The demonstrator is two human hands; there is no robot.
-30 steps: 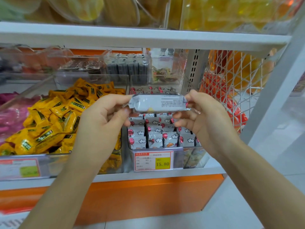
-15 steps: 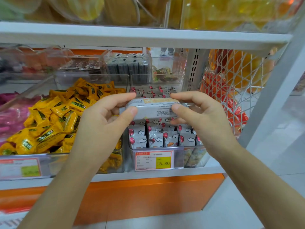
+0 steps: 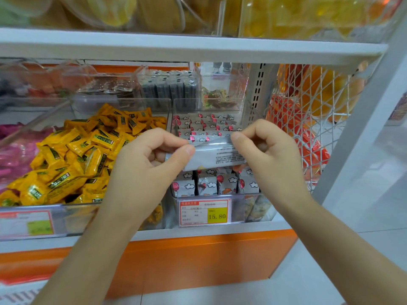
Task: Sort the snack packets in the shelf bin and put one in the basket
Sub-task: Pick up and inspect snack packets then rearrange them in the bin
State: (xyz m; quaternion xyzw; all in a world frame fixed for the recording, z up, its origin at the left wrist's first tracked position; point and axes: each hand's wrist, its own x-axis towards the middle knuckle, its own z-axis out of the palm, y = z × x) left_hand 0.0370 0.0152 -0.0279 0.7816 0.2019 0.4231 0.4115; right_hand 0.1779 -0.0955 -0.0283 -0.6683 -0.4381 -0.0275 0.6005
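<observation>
We hold one grey snack packet (image 3: 218,155) lengthwise over the front edge of the clear shelf bin (image 3: 253,208), our left hand (image 3: 149,164) pinching its left end, our right hand (image 3: 264,155) pinching the other. In the last half second we've rolled it so its printed back faces us; it's picked out, likely ready for the basket, which isn't in view

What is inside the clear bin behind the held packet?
Rows of white packets with cloud and red-balloon prints stand upright in the bin. The held packet, left hand and right hand cover its middle rows; those cannot be seen.
</observation>
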